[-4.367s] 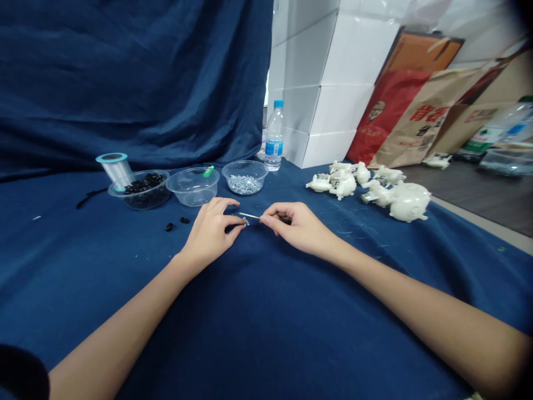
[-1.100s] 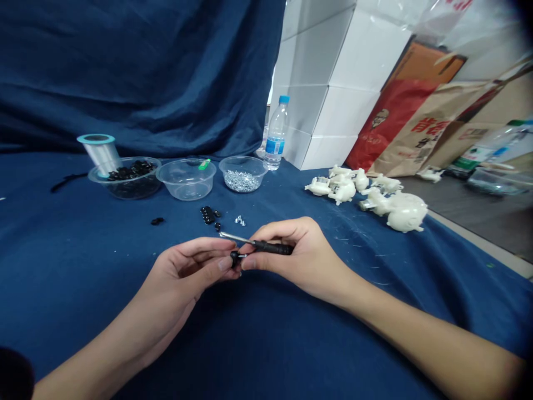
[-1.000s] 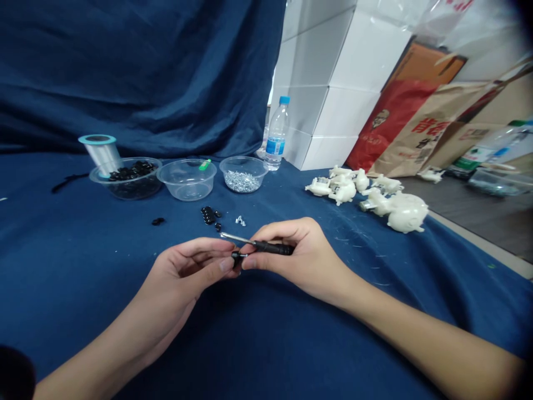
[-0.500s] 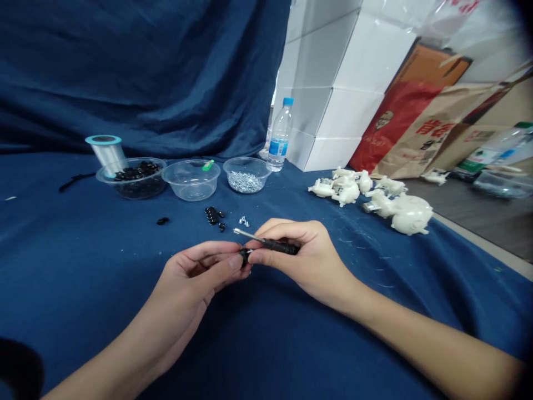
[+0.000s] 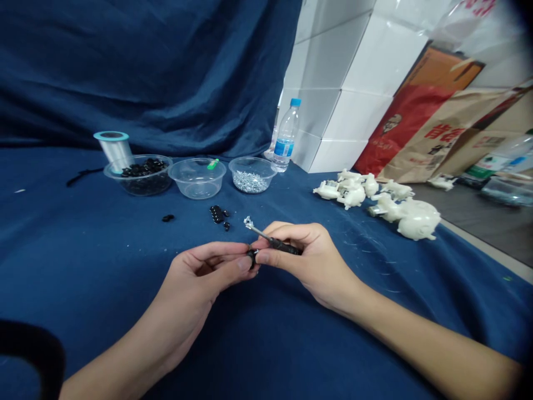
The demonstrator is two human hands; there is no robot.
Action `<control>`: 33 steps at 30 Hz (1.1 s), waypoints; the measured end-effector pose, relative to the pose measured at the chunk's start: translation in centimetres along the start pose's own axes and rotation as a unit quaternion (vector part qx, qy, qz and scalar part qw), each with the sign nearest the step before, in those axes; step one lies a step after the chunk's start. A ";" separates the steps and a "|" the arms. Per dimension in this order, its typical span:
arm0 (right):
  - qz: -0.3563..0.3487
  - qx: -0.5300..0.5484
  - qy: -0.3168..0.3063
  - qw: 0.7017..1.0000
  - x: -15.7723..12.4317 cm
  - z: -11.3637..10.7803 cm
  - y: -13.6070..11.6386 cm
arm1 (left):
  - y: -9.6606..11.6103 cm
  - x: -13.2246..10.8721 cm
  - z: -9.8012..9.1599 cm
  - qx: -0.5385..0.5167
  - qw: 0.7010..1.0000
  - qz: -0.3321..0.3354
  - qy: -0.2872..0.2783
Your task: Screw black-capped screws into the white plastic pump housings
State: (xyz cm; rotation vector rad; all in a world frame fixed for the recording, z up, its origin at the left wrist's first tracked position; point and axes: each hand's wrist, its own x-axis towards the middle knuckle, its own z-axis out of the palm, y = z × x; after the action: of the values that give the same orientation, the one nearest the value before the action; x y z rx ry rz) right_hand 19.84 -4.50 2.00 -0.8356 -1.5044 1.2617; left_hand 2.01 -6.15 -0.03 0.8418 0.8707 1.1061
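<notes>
My left hand (image 5: 208, 272) is closed, pinching a small black plastic part (image 5: 252, 258) between thumb and fingers. My right hand (image 5: 303, 250) is closed around the black handle of a screwdriver (image 5: 283, 245), its metal shaft pointing up and to the left. The right thumb and fingertip also meet the black part, where a tiny silvery piece, likely a screw, shows at its edge. Beyond the hands lie several black parts (image 5: 217, 214) in a row, a single black part (image 5: 167, 218) farther left, and a few loose screws (image 5: 248, 220) just behind the screwdriver's tip.
Behind stand a bowl of black parts (image 5: 144, 186), a clear bowl (image 5: 197, 189) with a green tag, a bowl of screws (image 5: 250, 182), a spool (image 5: 114, 153) and a water bottle (image 5: 286, 139). Cream plastic figures (image 5: 416, 216) lie right, near white boxes (image 5: 353, 119) and paper bags (image 5: 433, 139).
The view has turned slightly, so most things appear shifted to the right. Both hands keep the same grips on the black part and the screwdriver.
</notes>
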 end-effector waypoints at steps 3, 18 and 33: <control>-0.001 -0.007 0.005 1.000 0.0 0.0 0.0 | 0.0 0.0 0.0 0.008 1.000 0.001 0.007; -0.008 0.028 0.012 1.000 -0.1 0.1 0.5 | 0.2 -0.2 0.3 0.015 0.999 0.047 -0.001; 0.042 -0.003 0.061 0.997 0.5 -0.9 0.4 | 0.3 0.5 -0.8 0.034 0.999 0.005 0.028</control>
State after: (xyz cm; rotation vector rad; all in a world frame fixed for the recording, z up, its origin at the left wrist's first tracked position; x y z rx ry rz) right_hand 20.51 -3.67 1.71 -0.9696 -1.3894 1.2450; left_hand 1.25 -5.53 -0.19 0.8750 0.9558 1.1179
